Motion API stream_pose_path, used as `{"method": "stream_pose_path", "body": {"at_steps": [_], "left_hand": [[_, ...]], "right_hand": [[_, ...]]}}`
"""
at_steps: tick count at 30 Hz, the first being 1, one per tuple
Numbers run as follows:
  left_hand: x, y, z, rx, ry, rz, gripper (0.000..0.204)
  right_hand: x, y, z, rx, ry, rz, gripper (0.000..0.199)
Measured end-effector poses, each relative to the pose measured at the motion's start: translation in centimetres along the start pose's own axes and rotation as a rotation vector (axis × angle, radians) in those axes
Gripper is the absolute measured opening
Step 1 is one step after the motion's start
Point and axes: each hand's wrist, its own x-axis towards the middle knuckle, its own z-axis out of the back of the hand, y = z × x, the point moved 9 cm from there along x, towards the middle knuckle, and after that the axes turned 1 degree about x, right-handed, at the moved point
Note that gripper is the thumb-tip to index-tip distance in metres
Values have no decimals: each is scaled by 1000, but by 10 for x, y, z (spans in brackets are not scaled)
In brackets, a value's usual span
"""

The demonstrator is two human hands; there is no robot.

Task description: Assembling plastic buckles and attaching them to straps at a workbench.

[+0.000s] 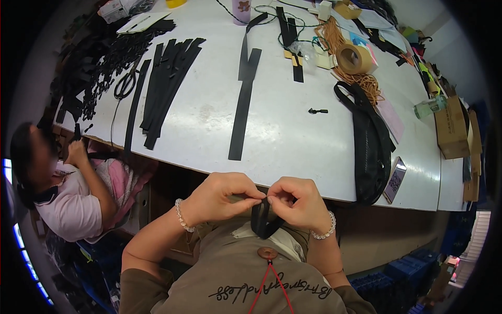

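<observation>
Just in front of the table's near edge, my left hand [226, 195] and my right hand [300, 202] meet, thumbs and fingertips pinched close together. Between them they grip a black strip [258, 222] that looks like zipper tape. It hangs in a loop over my lap; what exactly sits at the fingertips is too small to make out. Beyond my hands, a long flat black strip [241, 123] lies on the white table [198, 112]. A small black zipper slider [318, 111] rests to the right, near a black bag-like piece [370, 152].
A co-worker [73, 196] sits at the left, hands near the table edge. Black strips [170, 91], scissors [125, 83] and a heap of small black parts [104, 78] lie at the left. A tape roll [353, 58], orange cord [366, 86] and phone [395, 179] lie at the right.
</observation>
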Motion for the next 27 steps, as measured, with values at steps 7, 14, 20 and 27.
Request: {"method": "stream_pose_path", "body": {"at_steps": [7,14,20,27], "left_hand": [[-2,-7,6,-29,0,-42,19],[-2,-10,0,36,95,-70,13],[-7,9,-8,28,56,13,16],[-18,28,-4,-386,-198,265,16]], "right_hand": [[-8,12,-4,17,-213,217,7],[-13,7,-9,29,-283,249,8],[-14,-28,-17,158,-213,-1,7],[-9,4,-1,193,-153,222,5]]}}
